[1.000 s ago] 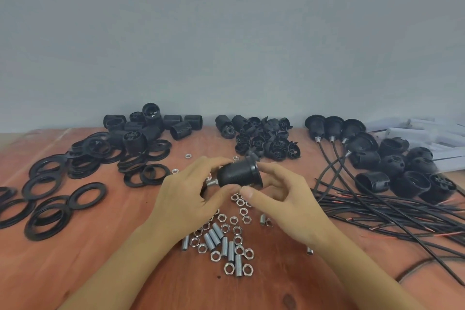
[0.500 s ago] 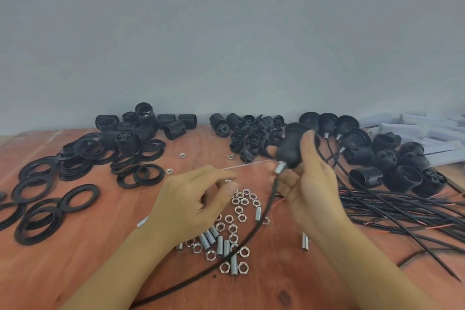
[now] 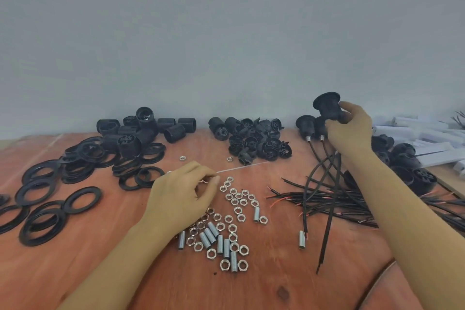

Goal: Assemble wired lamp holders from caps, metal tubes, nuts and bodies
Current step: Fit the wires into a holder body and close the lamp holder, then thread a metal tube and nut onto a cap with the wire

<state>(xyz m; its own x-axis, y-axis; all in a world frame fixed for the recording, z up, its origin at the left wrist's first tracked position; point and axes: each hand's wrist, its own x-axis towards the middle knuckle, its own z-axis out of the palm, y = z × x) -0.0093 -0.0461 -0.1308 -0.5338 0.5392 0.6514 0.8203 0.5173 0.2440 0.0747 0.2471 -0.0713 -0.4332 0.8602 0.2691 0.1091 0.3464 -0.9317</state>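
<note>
A: Entry: holder [image 3: 327, 106]?
B: Raised above the far-right pile [image 3: 305, 123]; fingers of right hand [image 3: 349, 131] clamped round it.
A: Entry: left hand [image 3: 181, 194]?
B: Over the nuts [image 3: 236, 199] on the tabletop [image 3: 75, 272]; fingers curled, whether pinching one cannot be told.

nine short threaded silver metal tubes [image 3: 220, 244]. over thirty silver hex nuts [image 3: 237, 209]. one raised black wired lamp holder [image 3: 328, 106]. flat black plastic rings [image 3: 75, 168], black threaded bodies [image 3: 173, 132], black caps [image 3: 251, 138]: piled, exact count not visible.

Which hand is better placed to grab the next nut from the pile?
Left. The left hand is at the nuts; the right hand is raised, gripping a wired lamp holder.
</note>
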